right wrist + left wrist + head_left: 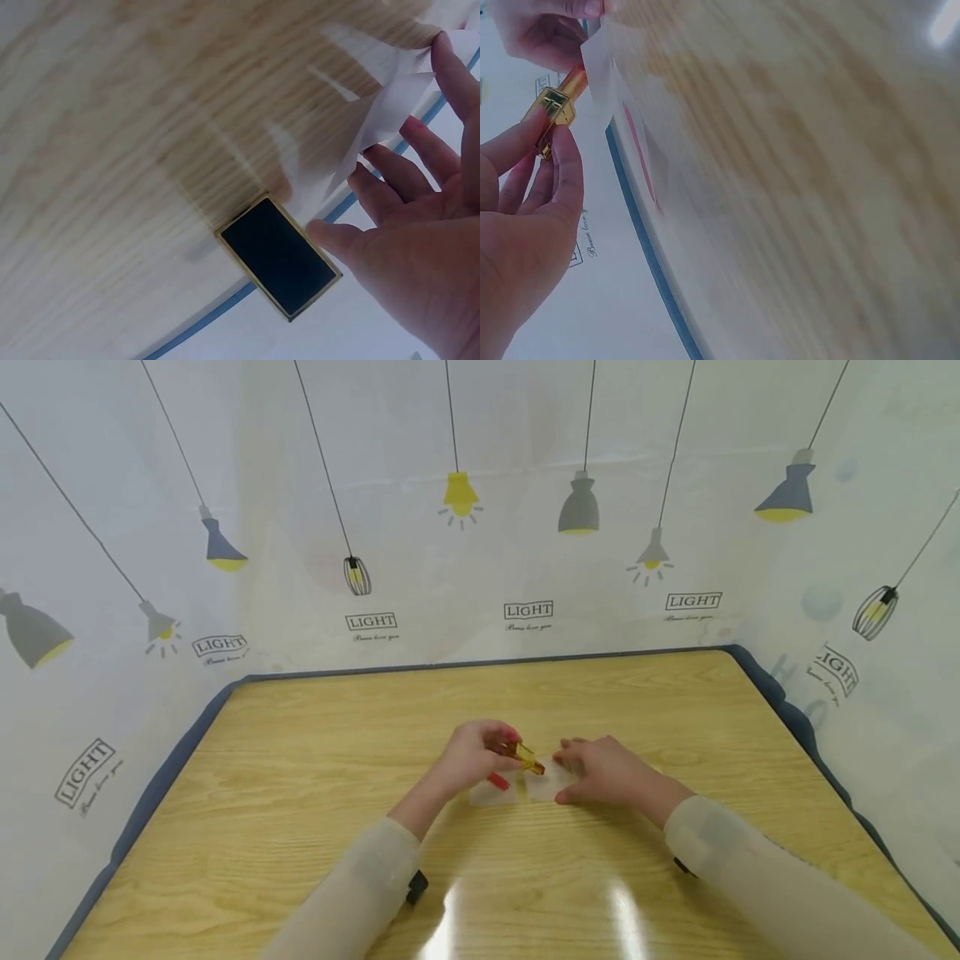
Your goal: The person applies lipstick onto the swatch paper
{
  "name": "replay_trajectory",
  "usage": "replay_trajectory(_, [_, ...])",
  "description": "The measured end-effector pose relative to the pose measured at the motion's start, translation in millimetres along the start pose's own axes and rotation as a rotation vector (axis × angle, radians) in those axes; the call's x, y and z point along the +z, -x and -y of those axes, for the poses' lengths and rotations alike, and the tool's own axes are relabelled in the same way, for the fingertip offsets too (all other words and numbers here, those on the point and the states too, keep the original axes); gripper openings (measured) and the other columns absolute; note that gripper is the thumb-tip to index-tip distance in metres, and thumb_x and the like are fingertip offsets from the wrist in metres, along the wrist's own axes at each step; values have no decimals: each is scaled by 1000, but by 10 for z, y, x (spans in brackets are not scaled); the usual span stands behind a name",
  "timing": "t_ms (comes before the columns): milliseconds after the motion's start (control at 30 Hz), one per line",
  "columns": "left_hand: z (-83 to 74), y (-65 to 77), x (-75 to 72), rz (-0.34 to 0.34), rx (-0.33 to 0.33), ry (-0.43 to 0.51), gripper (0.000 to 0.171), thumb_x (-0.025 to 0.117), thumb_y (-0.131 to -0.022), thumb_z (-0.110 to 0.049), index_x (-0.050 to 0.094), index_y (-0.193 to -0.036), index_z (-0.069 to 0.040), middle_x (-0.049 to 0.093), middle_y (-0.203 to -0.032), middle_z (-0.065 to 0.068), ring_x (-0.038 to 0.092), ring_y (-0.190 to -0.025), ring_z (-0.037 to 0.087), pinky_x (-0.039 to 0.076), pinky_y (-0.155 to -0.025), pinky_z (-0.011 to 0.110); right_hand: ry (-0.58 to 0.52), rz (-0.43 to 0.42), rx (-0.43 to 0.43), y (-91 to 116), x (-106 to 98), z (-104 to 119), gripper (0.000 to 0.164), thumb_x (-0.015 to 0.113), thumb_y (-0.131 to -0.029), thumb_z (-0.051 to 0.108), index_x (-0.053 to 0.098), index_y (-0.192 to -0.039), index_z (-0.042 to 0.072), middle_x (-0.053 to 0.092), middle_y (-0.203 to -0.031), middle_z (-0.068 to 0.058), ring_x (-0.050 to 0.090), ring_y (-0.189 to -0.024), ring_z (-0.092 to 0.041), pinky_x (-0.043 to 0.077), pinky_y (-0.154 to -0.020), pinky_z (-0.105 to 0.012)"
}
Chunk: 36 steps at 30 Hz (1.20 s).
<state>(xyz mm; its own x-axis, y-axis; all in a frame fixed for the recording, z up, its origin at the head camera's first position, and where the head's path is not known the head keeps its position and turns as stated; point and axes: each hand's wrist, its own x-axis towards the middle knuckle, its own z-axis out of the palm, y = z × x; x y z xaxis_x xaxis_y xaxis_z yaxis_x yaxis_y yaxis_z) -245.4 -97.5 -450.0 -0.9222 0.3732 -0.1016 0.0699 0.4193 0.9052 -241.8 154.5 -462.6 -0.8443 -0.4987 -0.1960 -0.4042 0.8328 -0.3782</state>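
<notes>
One gold lipstick point(561, 103) sits in our left-hand grip point(476, 752), which is narrow, pinching it above the worktop point(337, 760). Seen from the head, its long axis slants away from that grip toward our right and nearer to us, reddish end leading, over the far left part of a white paper point(542, 787). We judge that relation to be the one that counts: the coloured end lies between our two hands, aimed at the sheet, with the left hand nearer since it does the holding. Whether the end touches the paper we cannot tell. Our right-hand grip point(603, 772) is spread wide, fingertips resting at the right side of that same sheet, which bends up there. Just beside one fingertip, the right wrist view shows a black panel with a gold rim point(279, 259); we cannot tell what it belongs to. To the left, beside the first sheet and partly hidden below our left hand, lies a second paper point(491, 797) bearing a red stroke point(498, 782). Farther out, dark edging point(427, 666) borders the worktop, and beyond it hangs a pale backdrop point(405, 510) printed with lamps.
</notes>
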Motion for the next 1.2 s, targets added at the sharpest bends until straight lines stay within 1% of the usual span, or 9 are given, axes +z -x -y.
replay_trajectory(233, [-75,-53,140,33,35,-89,27,82,-91,-5,75,-117,-7,80,-111,11,75,-100,18,63,-61,33,-25,9,38,10,6,7,71,83,-90,50,63,-149,15,46,-166,-18,45,-152,-46,19,-126,-77])
replay_trajectory(400, [-121,-78,231,51,69,-176,26,82,-91,-3,76,-116,-6,80,-109,10,74,-98,16,58,-65,23,-28,2,43,19,20,16,72,83,-89,51,64,-148,14,46,-166,-18,45,-153,-44,17,-125,-79])
replay_trajectory(533, [-129,-80,268,50,64,-201,27,82,-91,-2,77,-118,-5,81,-109,9,74,-96,15,58,-72,22,-22,-8,34,25,26,12,72,84,-89,51,65,-147,14,47,-165,-19,47,-152,-42,19,-123,-80])
replay_trajectory(600, [-129,-85,276,46,63,-207,28,81,-92,-1,77,-119,-4,81,-110,9,74,-95,14,58,-72,21,-23,-12,33,27,31,6,72,84,-89,51,65,-147,14,46,-165,-19,47,-152,-41,20,-123,-80])
replay_trajectory(767, [-150,-106,290,36,47,-218,26,82,-92,-3,80,-118,-5,82,-110,10,69,-83,11,51,-53,21,-26,-15,32,36,38,-2,72,84,-89,50,64,-147,14,46,-166,-19,46,-153,-40,20,-123,-81])
replay_trajectory(833, [-163,-118,292,32,35,-226,26,82,-91,-2,80,-117,-5,82,-110,10,68,-80,11,49,-50,21,-30,-14,34,38,36,-2,71,84,-89,50,64,-147,13,46,-166,-18,45,-153,-40,19,-123,-81])
replay_trajectory(933, [-191,-125,273,27,31,-256,27,82,-91,-2,80,-118,-4,82,-110,11,71,-86,12,55,-57,22,-33,-12,38,35,35,0,71,83,-89,50,64,-147,13,46,-166,-18,44,-155,-40,17,-123,-81])
replay_trajectory(1033, [-201,-147,223,25,44,-306,28,82,-92,-2,80,-119,-3,82,-111,10,74,-94,13,61,-71,24,-32,-11,40,34,31,3,72,84,-89,50,64,-148,13,46,-166,-17,42,-156,-40,17,-124,-80])
replay_trajectory(1200, [-178,-212,118,12,59,-346,29,81,-92,0,79,-121,-1,82,-112,11,76,-99,18,64,-85,30,-28,-14,42,40,34,-2,71,84,-89,49,64,-148,14,46,-166,-17,42,-156,-40,17,-124,-80])
